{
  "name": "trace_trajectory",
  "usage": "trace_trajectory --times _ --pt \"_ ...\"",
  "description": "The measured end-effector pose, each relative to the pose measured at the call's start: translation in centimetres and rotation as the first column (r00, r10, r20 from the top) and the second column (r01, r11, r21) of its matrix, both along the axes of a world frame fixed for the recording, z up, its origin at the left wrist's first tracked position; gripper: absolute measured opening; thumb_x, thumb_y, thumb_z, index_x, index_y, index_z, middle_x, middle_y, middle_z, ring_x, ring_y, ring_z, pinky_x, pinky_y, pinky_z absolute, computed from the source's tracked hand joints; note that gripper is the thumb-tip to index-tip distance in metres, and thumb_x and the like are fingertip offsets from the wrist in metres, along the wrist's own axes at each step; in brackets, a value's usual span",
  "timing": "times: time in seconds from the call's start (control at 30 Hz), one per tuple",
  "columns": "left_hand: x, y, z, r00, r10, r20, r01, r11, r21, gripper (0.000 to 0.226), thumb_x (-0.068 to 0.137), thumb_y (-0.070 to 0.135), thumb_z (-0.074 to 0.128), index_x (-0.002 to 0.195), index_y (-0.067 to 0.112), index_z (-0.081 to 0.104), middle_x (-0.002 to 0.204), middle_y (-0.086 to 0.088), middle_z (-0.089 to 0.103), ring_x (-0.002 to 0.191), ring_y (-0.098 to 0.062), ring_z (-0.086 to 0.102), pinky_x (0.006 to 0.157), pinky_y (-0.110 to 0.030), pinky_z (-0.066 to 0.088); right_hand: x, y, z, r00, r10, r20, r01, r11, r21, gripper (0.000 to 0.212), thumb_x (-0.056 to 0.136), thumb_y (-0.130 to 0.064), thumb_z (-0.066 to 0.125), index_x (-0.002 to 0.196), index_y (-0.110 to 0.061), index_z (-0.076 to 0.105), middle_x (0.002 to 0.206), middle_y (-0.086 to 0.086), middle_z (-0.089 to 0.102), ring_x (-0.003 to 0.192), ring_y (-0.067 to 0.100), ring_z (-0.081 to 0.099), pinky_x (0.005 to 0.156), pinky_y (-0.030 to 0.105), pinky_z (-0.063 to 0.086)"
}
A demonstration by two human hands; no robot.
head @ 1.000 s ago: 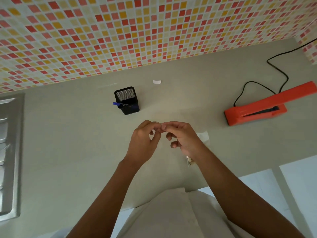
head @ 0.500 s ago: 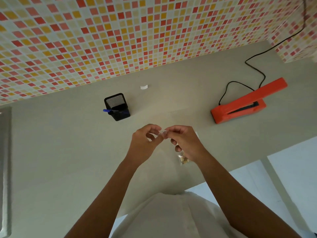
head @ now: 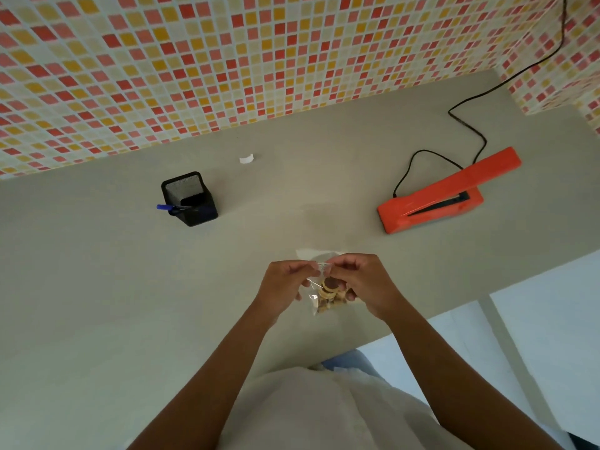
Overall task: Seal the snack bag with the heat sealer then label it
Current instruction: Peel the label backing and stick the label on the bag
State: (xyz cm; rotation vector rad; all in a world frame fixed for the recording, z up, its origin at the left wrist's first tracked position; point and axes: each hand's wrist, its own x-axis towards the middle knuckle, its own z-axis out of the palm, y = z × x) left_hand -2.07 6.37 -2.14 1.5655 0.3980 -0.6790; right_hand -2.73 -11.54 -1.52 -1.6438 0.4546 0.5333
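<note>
A small clear snack bag (head: 328, 295) with brown and tan snacks hangs above the grey counter near its front edge. My left hand (head: 282, 289) and my right hand (head: 365, 285) both pinch the bag's top edge, fingertips almost touching. The orange heat sealer (head: 444, 194) lies on the counter to the far right, its arm raised, well apart from my hands. A small white label (head: 246, 159) lies near the wall at the back.
A black mesh pen cup (head: 190, 198) with a blue pen (head: 168, 208) stands back left. The sealer's black cord (head: 470, 125) runs up to the tiled wall. A pale paper piece (head: 308, 254) lies just beyond my hands. The counter's front edge (head: 454, 306) drops off on the right.
The bag has swung out from behind my right hand and now hangs in view between both hands. The view has shifted, so the sink at the left is out of sight.
</note>
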Motion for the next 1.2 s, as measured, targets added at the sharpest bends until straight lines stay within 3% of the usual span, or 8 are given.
trace_trajectory --times 0.17,0.33,0.5,0.7,0.87,1.0,1.07,1.2 --pt "0.1 -3.0 -2.3 0.991 0.101 -0.092 -0.098 0.995 0.028 0.015 0.083 0.023 0.074 0.096 0.018 0.078 0.089 -0.011 0.075 0.073 -0.013 0.067 0.057 -0.028 0.051 1.7 -3.2 -2.0 0.995 0.091 -0.03 -0.092 0.995 -0.04 0.018 0.081 -0.013 0.081 0.099 -0.015 0.08 0.064 0.021 0.064 0.054 0.023 0.052 0.041 0.024 0.04" --pt "0.6 -3.8 -4.6 0.968 0.202 -0.15 -0.192 0.978 0.075 0.029 0.084 0.005 0.067 0.111 0.012 0.068 0.088 -0.014 0.074 0.074 -0.02 0.069 0.062 -0.032 0.055 3.5 -4.3 -3.8 0.974 0.202 -0.1 -0.213 0.972 -0.104 0.019 0.085 -0.014 0.078 0.104 -0.01 0.076 0.06 -0.004 0.07 0.05 0.009 0.061 0.044 0.02 0.042" --pt "1.3 -3.6 -5.5 0.962 0.234 -0.141 -0.217 0.968 0.123 0.024 0.082 0.008 0.07 0.106 0.01 0.07 0.085 -0.018 0.074 0.07 -0.023 0.068 0.066 -0.039 0.058 4.7 -4.0 -4.8 0.961 0.239 -0.141 -0.253 0.964 -0.087 0.015 0.084 -0.01 0.077 0.099 -0.008 0.073 0.074 0.003 0.075 0.052 0.011 0.065 0.046 0.02 0.041" --pt "1.9 -4.0 -5.9 0.984 0.171 -0.056 -0.152 0.958 0.244 0.014 0.083 0.015 0.067 0.081 0.026 0.075 0.08 -0.006 0.076 0.075 -0.024 0.073 0.065 -0.042 0.063 6.3 -3.3 -5.4 0.954 0.259 -0.15 -0.28 0.95 -0.139 0.014 0.082 -0.01 0.079 0.094 -0.007 0.074 0.065 0.003 0.072 0.047 0.01 0.064 0.039 0.018 0.041" --pt "2.3 -3.8 -6.2 0.995 0.092 -0.029 -0.08 0.956 0.283 0.013 0.08 0.024 0.074 0.094 0.023 0.076 0.082 0.0 0.076 0.072 -0.017 0.073 0.062 -0.036 0.063 7.2 -3.3 -6.1 0.938 0.319 -0.134 -0.341 0.918 -0.203 0.014 0.081 -0.02 0.081 0.09 -0.011 0.077 0.065 0.009 0.072 0.046 0.011 0.063 0.039 0.017 0.041" --pt "2.6 -3.7 -6.3 0.998 0.066 -0.004 -0.061 0.947 0.314 0.007 0.082 0.019 0.072 0.084 0.025 0.073 0.071 -0.001 0.075 0.064 -0.018 0.072 0.062 -0.038 0.062 7.5 -3.5 -6.5 0.932 0.336 -0.137 -0.358 0.91 -0.209 0.013 0.084 -0.016 0.078 0.094 -0.008 0.077 0.074 0.017 0.075 0.049 0.015 0.066 0.039 0.018 0.043" --pt "2.7 -3.8 -6.6 0.999 0.054 0.004 -0.052 0.937 0.346 0.015 0.084 0.017 0.068 0.078 0.03 0.071 0.066 -0.001 0.074 0.061 -0.019 0.071 0.062 -0.038 0.062 7.5 -3.6 -6.8 0.929 0.343 -0.138 -0.366 0.905 -0.215 0.011 0.084 -0.014 0.077 0.094 -0.009 0.077 0.074 0.017 0.075 0.051 0.016 0.067 0.039 0.019 0.044" --pt "2.9 -3.9 -6.7 0.999 0.029 0.021 -0.035 0.926 0.375 0.012 0.084 0.016 0.066 0.081 0.025 0.072 0.064 -0.001 0.074 0.06 -0.014 0.071 0.066 -0.038 0.062 7.4 -3.6 -6.8 0.928 0.342 -0.149 -0.368 0.904 -0.216 0.012 0.083 -0.015 0.077 0.095 -0.011 0.076 0.077 0.014 0.077 0.053 0.017 0.067 0.039 0.02 0.043"
